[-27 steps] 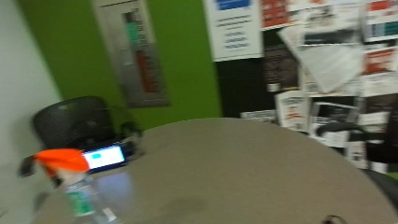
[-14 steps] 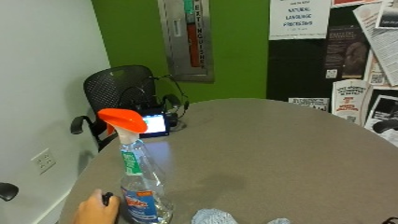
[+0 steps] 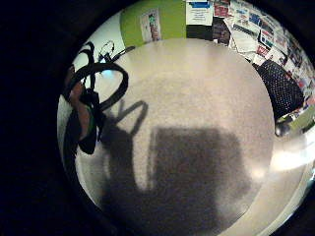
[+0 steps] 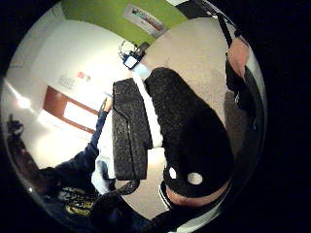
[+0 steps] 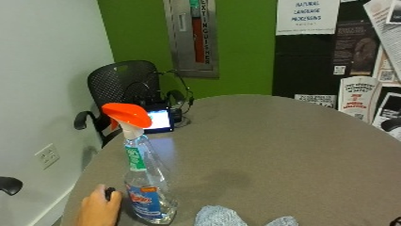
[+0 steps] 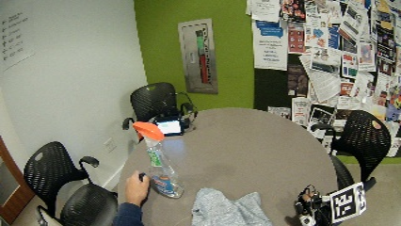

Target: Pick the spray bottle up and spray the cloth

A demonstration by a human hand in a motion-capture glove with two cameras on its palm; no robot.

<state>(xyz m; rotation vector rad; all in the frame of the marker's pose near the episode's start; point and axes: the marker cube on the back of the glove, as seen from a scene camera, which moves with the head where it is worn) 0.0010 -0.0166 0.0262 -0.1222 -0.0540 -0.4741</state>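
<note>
- Outside view: a round grey table (image 5: 269,141) fills the scene. A clear spray bottle (image 5: 143,179) with an orange trigger head stands upright near the table's near-left edge. A bare hand (image 5: 99,210) rests on the table just left of the bottle's base. A grey-blue cloth (image 5: 235,217) lies crumpled just right of the bottle, at the near edge. A small lit screen (image 5: 158,119) sits at the far left edge, in front of a black chair (image 5: 122,87).
- Wide outside view: the gloved right hand (image 6: 313,207) shows at the near right edge, well apart from the bottle and right of the cloth; whether its fingers are spread or curled cannot be told.
- Little-finger palm view: bare tabletop in shadow.
- Thumb palm view: black glove parts hide most; fingers cannot be told.
</note>
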